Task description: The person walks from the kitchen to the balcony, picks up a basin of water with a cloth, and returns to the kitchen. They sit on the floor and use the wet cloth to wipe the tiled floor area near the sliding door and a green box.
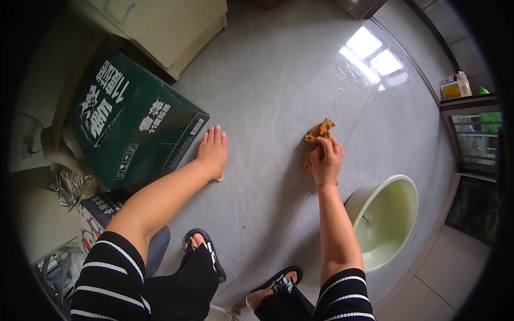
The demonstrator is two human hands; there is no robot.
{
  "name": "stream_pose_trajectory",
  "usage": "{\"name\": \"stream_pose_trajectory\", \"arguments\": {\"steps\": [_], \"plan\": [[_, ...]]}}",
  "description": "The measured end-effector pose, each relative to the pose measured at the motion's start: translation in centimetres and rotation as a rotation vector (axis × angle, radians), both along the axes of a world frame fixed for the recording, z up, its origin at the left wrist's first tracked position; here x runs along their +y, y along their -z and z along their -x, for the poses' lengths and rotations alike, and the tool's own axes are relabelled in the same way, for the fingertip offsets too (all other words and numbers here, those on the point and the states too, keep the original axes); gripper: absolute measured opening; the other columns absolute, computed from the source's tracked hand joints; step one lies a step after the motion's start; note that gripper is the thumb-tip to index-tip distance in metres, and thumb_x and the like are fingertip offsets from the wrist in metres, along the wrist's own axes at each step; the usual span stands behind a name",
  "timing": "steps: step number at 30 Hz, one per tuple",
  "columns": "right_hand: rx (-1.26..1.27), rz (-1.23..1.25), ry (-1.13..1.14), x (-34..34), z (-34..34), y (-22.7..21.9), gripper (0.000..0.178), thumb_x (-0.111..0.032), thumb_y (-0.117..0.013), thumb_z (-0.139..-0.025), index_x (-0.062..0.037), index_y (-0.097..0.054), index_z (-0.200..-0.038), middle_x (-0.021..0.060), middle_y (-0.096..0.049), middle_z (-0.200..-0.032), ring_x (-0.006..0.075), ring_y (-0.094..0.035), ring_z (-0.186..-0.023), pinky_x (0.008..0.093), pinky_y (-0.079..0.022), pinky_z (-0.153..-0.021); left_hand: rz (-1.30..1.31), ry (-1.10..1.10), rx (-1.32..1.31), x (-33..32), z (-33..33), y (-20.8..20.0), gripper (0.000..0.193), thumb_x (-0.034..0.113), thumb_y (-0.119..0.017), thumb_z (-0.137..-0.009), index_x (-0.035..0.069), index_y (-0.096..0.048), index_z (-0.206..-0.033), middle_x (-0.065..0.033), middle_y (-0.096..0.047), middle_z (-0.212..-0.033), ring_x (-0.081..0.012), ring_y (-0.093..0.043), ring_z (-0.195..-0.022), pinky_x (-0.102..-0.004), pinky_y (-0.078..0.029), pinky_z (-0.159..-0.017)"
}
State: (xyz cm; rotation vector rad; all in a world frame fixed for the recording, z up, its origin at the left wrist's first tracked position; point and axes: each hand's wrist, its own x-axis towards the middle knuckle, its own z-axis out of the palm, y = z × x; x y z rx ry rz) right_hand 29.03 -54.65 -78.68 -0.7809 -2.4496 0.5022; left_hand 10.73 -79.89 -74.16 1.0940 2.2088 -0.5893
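Note:
My right hand (327, 160) is closed around a crumpled orange-brown cloth (321, 130) on the grey tiled floor (262, 107). Part of the cloth sticks out beyond my fingers, and a little shows beside the palm. Over on the left, my left hand (212, 152) lies flat on the floor with its fingers stretched forward, holding nothing. Its fingertips are close beside the lower corner of a dark green cardboard box (160, 120); whether they touch it, I cannot tell.
A pale green basin (393, 219) stands right of my right forearm. Behind the green box is a cream cabinet (171, 32). My sandalled feet (206, 254) are near the lower edge. Wet streaks (348, 72) gleam on the far floor. A dark-framed shelf (476, 128) lines the right wall.

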Motion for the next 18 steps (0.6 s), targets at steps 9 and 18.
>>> {"name": "stream_pose_trajectory", "arguments": {"steps": [9, 18], "plan": [[-0.326, -0.131, 0.115, -4.6, -1.6, -0.9, 0.049, -0.027, -0.064, -0.084, -0.0261, -0.054, -0.131, 0.0101, -0.031, -0.151, 0.0353, -0.030, -0.135, 0.0625, -0.026, -0.103, -0.003, -0.085, 0.031, -0.2, -0.3, -0.6, 0.131, 0.036, -0.092, -0.053, 0.000, -0.011, -0.149, -0.0200, -0.011, -0.157, -0.0331, -0.013, -0.145, -0.0524, -0.017, -0.115], [-0.413, -0.061, 0.188, -3.4, -1.4, -0.7, 0.061, -0.034, -0.068, -0.082, -0.0251, -0.047, -0.138, 0.0100, -0.033, -0.149, 0.0351, -0.031, -0.133, 0.0579, -0.037, -0.095, -0.002, -0.062, 0.017, -0.1, -0.5, -1.2, 0.132, 0.036, -0.092, -0.052, 0.000, -0.010, -0.150, -0.0214, -0.010, -0.156, -0.0341, -0.013, -0.145, -0.0555, -0.016, -0.115]]}}
